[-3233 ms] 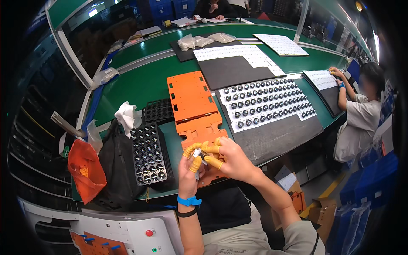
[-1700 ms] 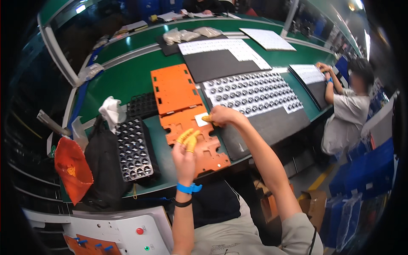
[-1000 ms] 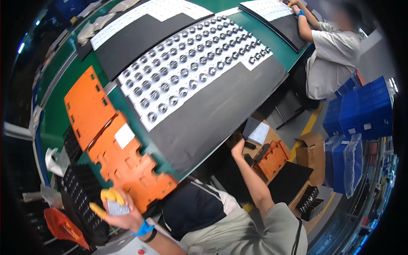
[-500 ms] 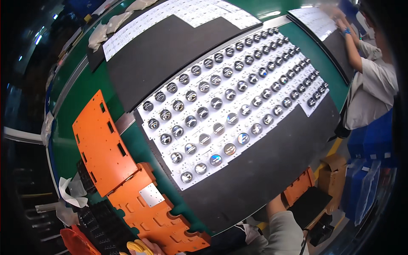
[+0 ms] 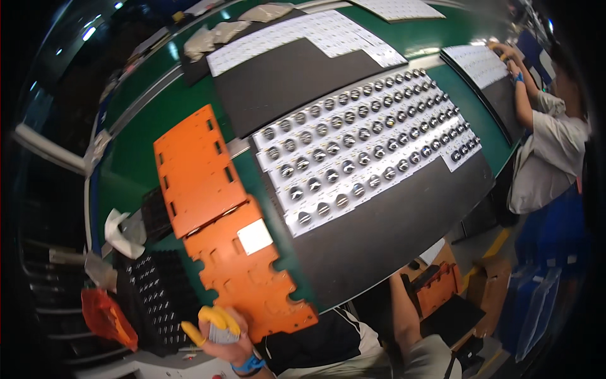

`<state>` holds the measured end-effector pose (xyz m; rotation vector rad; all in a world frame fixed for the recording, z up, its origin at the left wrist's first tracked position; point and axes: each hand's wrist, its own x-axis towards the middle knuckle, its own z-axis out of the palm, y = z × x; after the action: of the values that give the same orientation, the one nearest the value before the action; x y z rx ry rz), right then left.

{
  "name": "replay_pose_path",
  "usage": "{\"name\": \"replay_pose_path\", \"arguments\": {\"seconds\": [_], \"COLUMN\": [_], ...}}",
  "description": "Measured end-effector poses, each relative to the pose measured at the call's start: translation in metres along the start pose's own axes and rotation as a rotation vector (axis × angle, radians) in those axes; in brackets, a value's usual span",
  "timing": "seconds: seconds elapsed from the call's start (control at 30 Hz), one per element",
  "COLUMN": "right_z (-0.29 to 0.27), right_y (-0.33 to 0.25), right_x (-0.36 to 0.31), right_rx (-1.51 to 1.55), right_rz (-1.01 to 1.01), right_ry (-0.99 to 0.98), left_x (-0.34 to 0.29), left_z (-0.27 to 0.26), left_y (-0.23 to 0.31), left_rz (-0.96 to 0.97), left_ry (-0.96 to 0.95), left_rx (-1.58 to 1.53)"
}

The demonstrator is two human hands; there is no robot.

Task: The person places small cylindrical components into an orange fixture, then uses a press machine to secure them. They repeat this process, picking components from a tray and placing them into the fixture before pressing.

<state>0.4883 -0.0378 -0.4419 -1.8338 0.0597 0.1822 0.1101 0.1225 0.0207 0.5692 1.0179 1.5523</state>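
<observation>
My left hand (image 5: 222, 330), with yellow finger coverings and a blue wristband, is near the front end of the lower orange plate (image 5: 237, 287). One yellow finger points out to the left. The others curl around a small pale grey, ribbed thing that I cannot make out. My right forearm (image 5: 407, 312) reaches up from the lower edge to the front of the table; its hand is hidden there. White circuit panels (image 5: 353, 201) carrying rows of round, clear domed lenses lie on a black board (image 5: 391, 224). A pale square plate (image 5: 255, 237) rests on the lower orange plate.
Another orange plate (image 5: 199, 170) lies beyond the lower one. Black trays (image 5: 154, 297) and a red-orange bag (image 5: 107, 319) are at the left. A second black board (image 5: 278, 88) bears white panels. At right, a co-worker (image 5: 552, 136) handles panels; cardboard boxes (image 5: 489, 290) and blue bins stand below.
My view has shifted, so the table's contents appear moved, the orange plates to the right. My left hand and its wristband have come further into view. More of my right forearm shows.
</observation>
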Motion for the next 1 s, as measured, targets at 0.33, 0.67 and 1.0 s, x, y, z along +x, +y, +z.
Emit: {"name": "replay_pose_path", "arguments": {"seconds": [0.33,0.67,1.0], "right_z": [-0.106,-0.047,-0.025], "right_y": [-0.236,-0.416,-0.434], "right_x": [-0.217,-0.314,-0.383], "right_rx": [0.072,0.21,0.298], "right_rz": [-0.427,-1.434,-1.706], "right_ry": [-0.408,-0.952,-1.157], "left_x": [-0.032,-0.09,-0.088], "left_z": [-0.011,-0.062,-0.124], "left_y": [0.017,0.029,0.057], "left_rz": [-0.208,-0.358,-0.372], "left_ry": [-0.345,-0.513,-0.444], "left_rx": [-0.318,-0.237,-0.332]}}
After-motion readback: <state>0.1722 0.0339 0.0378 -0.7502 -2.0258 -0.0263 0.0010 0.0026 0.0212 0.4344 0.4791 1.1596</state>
